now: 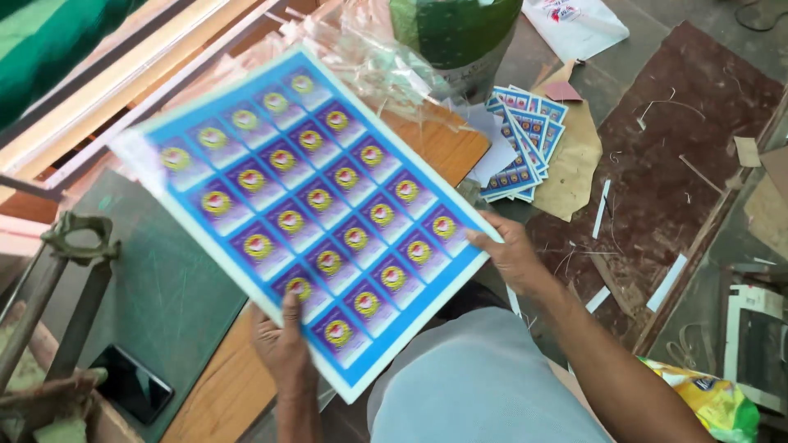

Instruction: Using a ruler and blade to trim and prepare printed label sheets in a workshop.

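I hold up a large blue printed sheet (308,205) covered with a grid of small purple labels, each with a yellow-and-red round emblem. My left hand (283,349) grips its near bottom edge, thumb on top. My right hand (509,254) holds the sheet's right edge. The sheet is tilted and hovers above a green cutting mat (164,287) on a wooden board (222,394). The sheet looks slightly blurred.
A stack of similar blue sheets (521,143) lies on the floor beyond. Clear plastic wrap (369,57) and a green-topped bucket (455,33) sit at the back. A black phone (131,381) lies on the mat near a metal cutter handle (74,246). Paper scraps litter the brown floor board (681,156).
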